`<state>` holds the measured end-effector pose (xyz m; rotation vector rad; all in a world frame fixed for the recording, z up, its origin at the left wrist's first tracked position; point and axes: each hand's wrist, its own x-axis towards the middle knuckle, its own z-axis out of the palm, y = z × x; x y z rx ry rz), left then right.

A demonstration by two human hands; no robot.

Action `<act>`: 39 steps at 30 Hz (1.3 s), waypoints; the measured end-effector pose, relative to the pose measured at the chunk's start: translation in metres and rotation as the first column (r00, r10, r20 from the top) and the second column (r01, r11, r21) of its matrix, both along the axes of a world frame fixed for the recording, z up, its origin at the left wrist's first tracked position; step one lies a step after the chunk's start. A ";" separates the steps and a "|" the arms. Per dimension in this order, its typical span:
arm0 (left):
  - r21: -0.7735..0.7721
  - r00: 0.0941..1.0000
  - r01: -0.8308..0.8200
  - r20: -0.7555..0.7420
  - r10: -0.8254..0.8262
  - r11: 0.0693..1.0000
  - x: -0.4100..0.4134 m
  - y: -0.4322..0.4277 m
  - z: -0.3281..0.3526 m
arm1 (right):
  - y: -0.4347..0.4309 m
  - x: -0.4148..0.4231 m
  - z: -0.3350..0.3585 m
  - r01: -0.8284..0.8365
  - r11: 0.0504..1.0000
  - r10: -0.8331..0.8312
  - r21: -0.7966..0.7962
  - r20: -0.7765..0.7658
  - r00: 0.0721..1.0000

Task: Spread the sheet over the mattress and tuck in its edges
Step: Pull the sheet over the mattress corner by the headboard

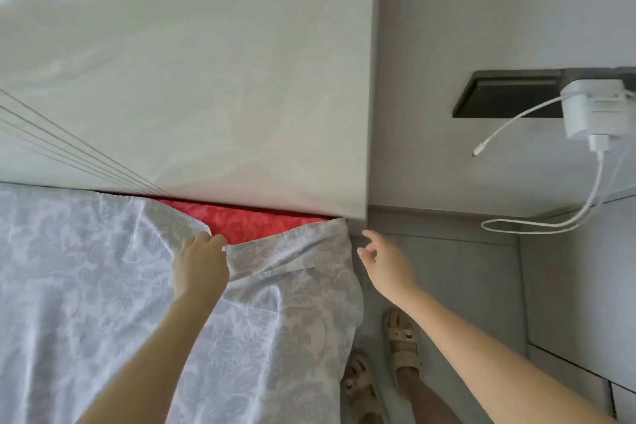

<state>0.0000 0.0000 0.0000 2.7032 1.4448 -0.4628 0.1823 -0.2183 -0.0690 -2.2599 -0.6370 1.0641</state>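
Observation:
A pale grey sheet (86, 279) with a leaf pattern covers most of the bed and hangs over its right side. A strip of red patterned mattress (247, 222) shows bare along the headboard. My left hand (201, 265) pinches the sheet's top edge just below that red strip. My right hand (385, 262) hovers open beside the bed's top right corner, fingers spread, holding nothing, a short way from the sheet's corner (339, 227).
A tall pale headboard (206, 79) rises behind the mattress. To the right is a grey wall with a dark socket plate (506, 93), a white charger (595, 110) and a dangling cable (537, 225). My sandalled feet (402, 344) stand on the grey floor beside the bed.

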 end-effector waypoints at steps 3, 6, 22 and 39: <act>0.027 0.978 -0.090 -0.186 0.094 0.996 0.005 0.027 -0.023 | 0.025 -0.002 -0.035 0.053 0.998 -0.057 -0.038 -0.103 0.993; -0.078 0.921 -0.142 -0.376 0.103 0.987 0.003 0.053 -0.040 | 0.044 -0.011 -0.060 0.077 0.994 -0.089 -0.071 -0.183 0.979; -0.184 0.965 0.110 -0.217 -0.149 0.977 0.011 0.065 -0.060 | -0.033 -0.021 0.024 0.075 0.983 -0.157 0.170 0.541 0.826; -0.133 0.604 0.787 0.368 -0.707 0.603 0.103 -0.074 0.004 | -0.032 -0.017 0.019 0.148 0.886 0.040 0.439 -0.390 0.920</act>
